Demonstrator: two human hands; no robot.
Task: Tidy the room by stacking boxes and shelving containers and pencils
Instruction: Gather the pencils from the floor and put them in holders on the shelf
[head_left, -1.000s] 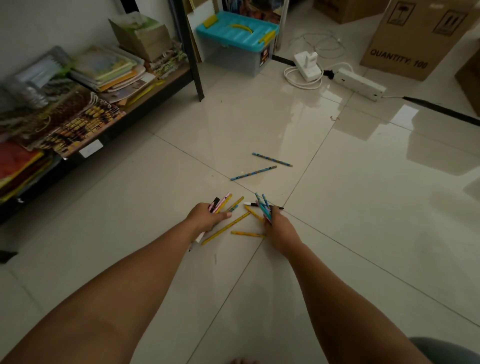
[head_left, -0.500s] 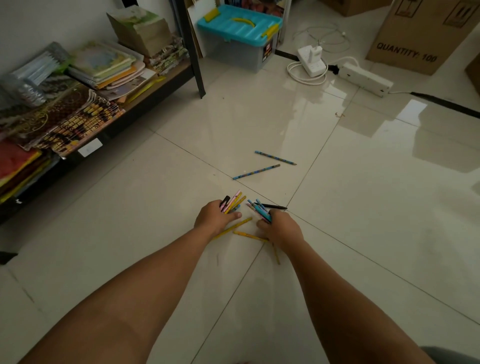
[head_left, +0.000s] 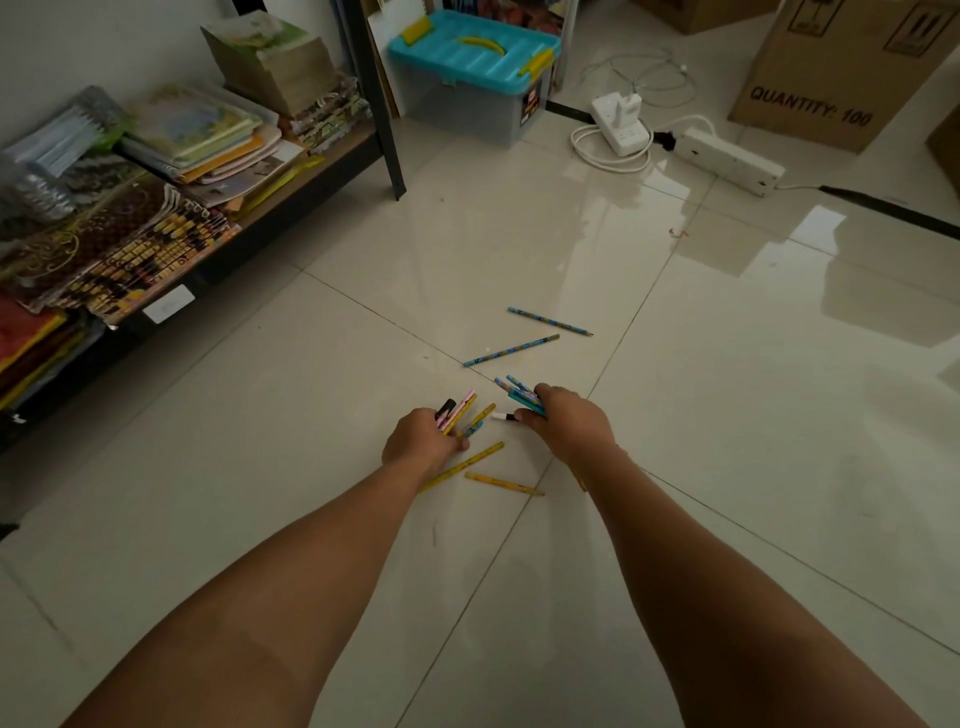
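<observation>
Both my hands reach down to the tiled floor. My left hand (head_left: 422, 441) grips a bunch of pink, yellow and black pencils (head_left: 460, 410). My right hand (head_left: 571, 423) grips a bunch of blue pencils (head_left: 522, 396), and a black pencil with a white end (head_left: 503, 417) pokes out by its fingers. Two yellow pencils (head_left: 467, 466) (head_left: 503, 484) lie on the floor between my wrists. Two blue pencils (head_left: 511, 351) (head_left: 549, 321) lie a little farther ahead.
A low black shelf (head_left: 291, 200) with stacked books and packets runs along the left. A clear container with a turquoise lid (head_left: 475, 78) stands beyond it. White power strips and cables (head_left: 675, 137) and a cardboard box (head_left: 836, 73) are at the far right.
My right hand has slid forward and to the right with its blue bunch. One yellow pencil now lies uncovered behind my hands. My left hand keeps its bunch.
</observation>
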